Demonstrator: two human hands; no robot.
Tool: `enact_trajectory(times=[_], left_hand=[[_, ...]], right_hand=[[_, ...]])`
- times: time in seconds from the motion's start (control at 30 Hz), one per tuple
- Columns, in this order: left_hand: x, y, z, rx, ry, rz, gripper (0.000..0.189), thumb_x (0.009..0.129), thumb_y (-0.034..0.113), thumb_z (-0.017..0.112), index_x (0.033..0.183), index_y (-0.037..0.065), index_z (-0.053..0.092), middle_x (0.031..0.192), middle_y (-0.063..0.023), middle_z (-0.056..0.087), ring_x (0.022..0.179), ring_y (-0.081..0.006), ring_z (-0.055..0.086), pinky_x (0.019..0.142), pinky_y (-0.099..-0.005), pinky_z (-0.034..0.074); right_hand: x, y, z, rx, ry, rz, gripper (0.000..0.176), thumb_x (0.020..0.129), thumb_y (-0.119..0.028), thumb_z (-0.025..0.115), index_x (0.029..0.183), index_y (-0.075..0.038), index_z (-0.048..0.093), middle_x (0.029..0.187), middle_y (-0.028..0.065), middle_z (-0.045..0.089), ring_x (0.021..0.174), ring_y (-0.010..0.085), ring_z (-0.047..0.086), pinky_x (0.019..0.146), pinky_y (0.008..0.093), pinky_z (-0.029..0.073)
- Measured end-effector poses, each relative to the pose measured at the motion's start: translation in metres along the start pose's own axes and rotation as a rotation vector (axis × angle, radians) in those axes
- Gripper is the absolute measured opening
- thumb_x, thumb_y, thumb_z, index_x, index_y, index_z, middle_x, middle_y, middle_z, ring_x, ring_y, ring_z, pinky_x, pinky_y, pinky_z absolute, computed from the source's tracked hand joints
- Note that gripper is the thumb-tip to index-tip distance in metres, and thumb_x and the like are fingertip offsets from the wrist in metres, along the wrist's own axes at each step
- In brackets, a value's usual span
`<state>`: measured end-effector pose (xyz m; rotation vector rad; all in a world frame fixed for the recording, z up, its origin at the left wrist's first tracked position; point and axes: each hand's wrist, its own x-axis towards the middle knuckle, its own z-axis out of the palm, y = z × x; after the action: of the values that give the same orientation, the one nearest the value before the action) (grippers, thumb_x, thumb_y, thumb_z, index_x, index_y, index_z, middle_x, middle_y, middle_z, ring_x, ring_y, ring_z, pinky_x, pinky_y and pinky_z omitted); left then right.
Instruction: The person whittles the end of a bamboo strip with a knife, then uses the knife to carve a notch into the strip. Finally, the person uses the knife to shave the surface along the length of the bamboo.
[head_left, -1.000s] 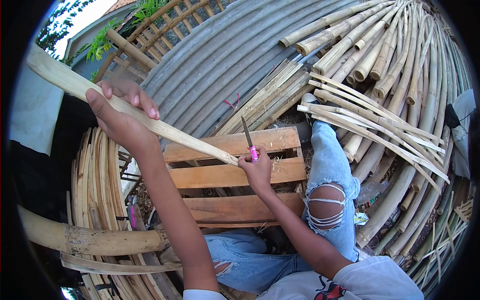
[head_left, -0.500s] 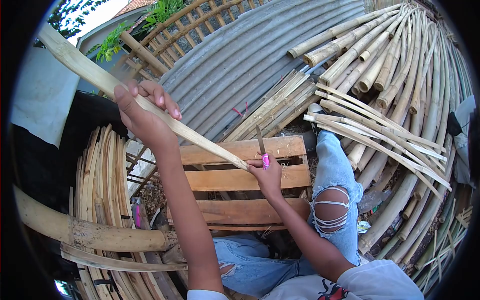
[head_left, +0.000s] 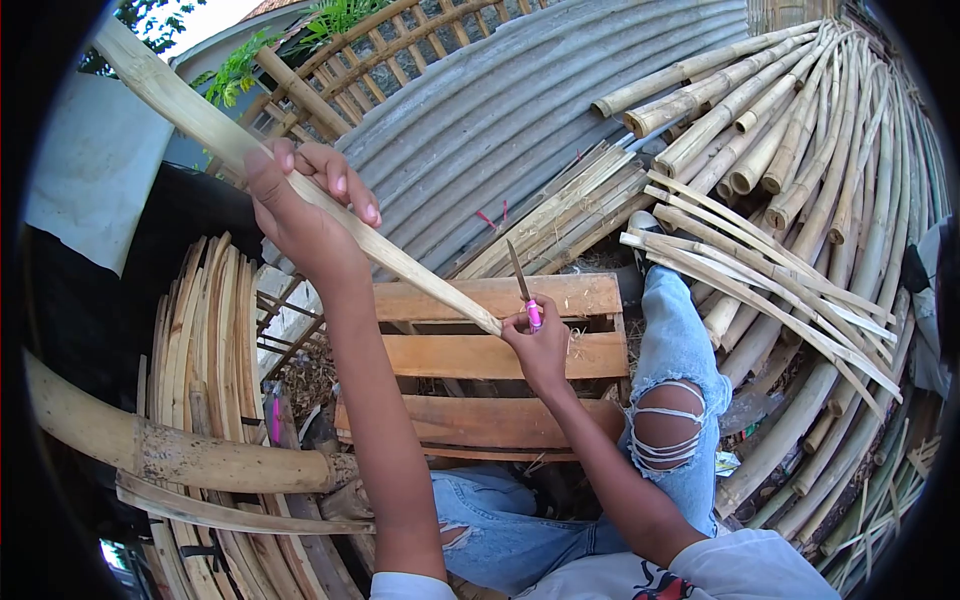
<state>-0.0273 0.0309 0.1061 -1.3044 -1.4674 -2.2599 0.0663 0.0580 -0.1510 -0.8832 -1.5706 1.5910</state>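
Observation:
A long pale bamboo strip (head_left: 420, 272) slants across the view from the upper left down to the middle. My left hand (head_left: 305, 205) grips it partway along, thumb on one side and fingers on the other. At the strip's lower end, my right hand (head_left: 540, 345) pinches the tip between thumb and finger. That same hand also holds a knife (head_left: 518, 268) by its pink-wrapped handle, blade pointing up and apart from the strip. Beneath the strip's lower end is a low slatted wooden bench (head_left: 480, 358).
Bamboo poles (head_left: 800, 150) fan out at the right, with cut strips (head_left: 770, 265) across them. A strip bundle (head_left: 205, 340) stands at the left, near a thick bamboo pole (head_left: 230, 470). Corrugated sheeting (head_left: 480, 110) lies behind. My jeans-clad knee (head_left: 665, 425) flanks the bench.
The view has shifted slightly. My left hand and the strip sit a little further right and lower in the picture. The knife blade leans slightly more to the left.

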Motion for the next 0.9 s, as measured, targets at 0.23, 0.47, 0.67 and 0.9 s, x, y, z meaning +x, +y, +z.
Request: enact_trajectory(times=[0.23,0.47,0.67,0.9], left_hand=[[0.001,-0.003,-0.004,-0.034,-0.004,-0.001,0.044,0.096,0.055,0.034,0.084,0.013,0.034,0.058,-0.0037,0.038,0.036,-0.0117,0.037,0.032,-0.0232,0.032],[0.001,-0.001,-0.005,-0.054,-0.014,0.002,0.044,0.097,0.054,0.033,0.083,0.012,0.033,0.056,-0.0044,0.037,0.034,-0.0129,0.039,0.030,-0.0245,0.033],[0.003,-0.005,-0.016,-0.097,-0.033,0.004,0.042,0.099,0.049,0.032,0.084,0.010,0.035,0.057,-0.0067,0.044,0.036,-0.0130,0.045,0.032,-0.0219,0.035],[0.001,-0.002,-0.020,-0.084,-0.013,0.015,0.042,0.098,0.050,0.032,0.083,0.011,0.034,0.057,-0.0056,0.041,0.035,-0.0125,0.042,0.031,-0.0227,0.034]], right_hand=[[-0.003,0.028,0.007,0.249,0.033,0.048,0.043,0.072,-0.007,0.068,0.110,0.004,0.050,0.073,0.0069,0.065,0.064,0.0097,0.058,0.060,0.0256,0.046],[-0.002,0.020,-0.007,0.464,0.009,0.341,0.046,0.074,-0.001,0.067,0.116,0.002,0.048,0.067,0.0009,0.058,0.050,0.0044,0.044,0.044,0.0211,0.032],[0.002,0.008,-0.016,0.521,0.021,0.338,0.050,0.075,0.002,0.067,0.121,0.001,0.045,0.072,0.0013,0.059,0.043,0.0025,0.036,0.037,0.0202,0.024],[-0.003,0.014,-0.005,0.261,-0.048,0.069,0.052,0.074,-0.001,0.070,0.119,0.004,0.045,0.091,0.0095,0.069,0.067,0.0059,0.054,0.061,0.0194,0.042]])
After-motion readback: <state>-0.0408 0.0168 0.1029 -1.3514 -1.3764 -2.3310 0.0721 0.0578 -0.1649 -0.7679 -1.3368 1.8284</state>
